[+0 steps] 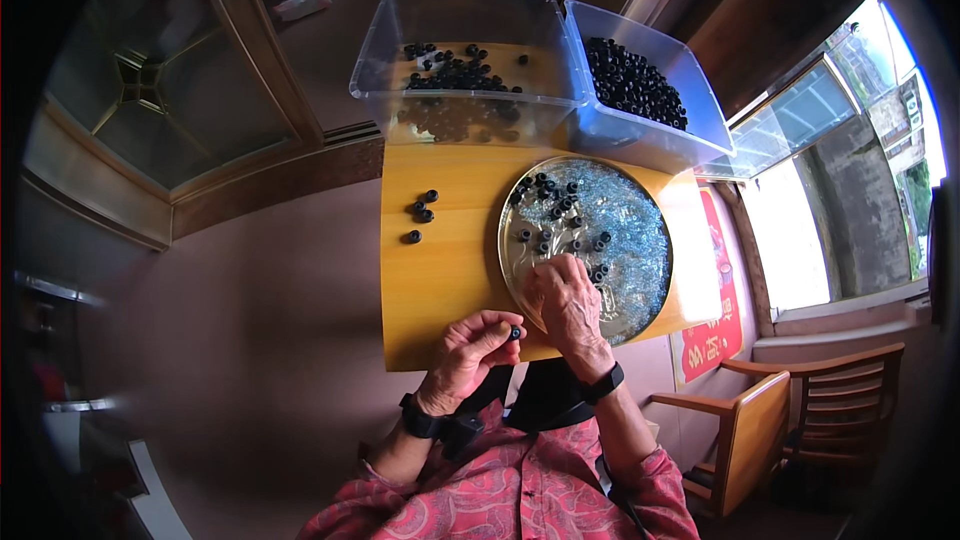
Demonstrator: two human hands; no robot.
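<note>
Left hand: fingers of the left hand [465,355] pinch one small black ring-shaped piece [515,333] at the fingertips, over the desk's near edge.
Right hand: the right hand [570,305] is bent fingers-down over the near part of the round tray; whether it grips anything cannot be told.
Held piece: beyond the left thumb and forefinger, just left of the right hand, outside the tray.
Round tray: the tray [515,265] sits on the desk [440,280], with loose black pieces [576,222] ahead of the right hand and glittering bluish bits [635,230] toward its right side.
Desk pieces: four black pieces [426,216] lie left of the tray, ahead of the left hand.
Clear bins: the left bin [470,97] and fuller right bin [650,145], beyond the tray, hold more.
</note>
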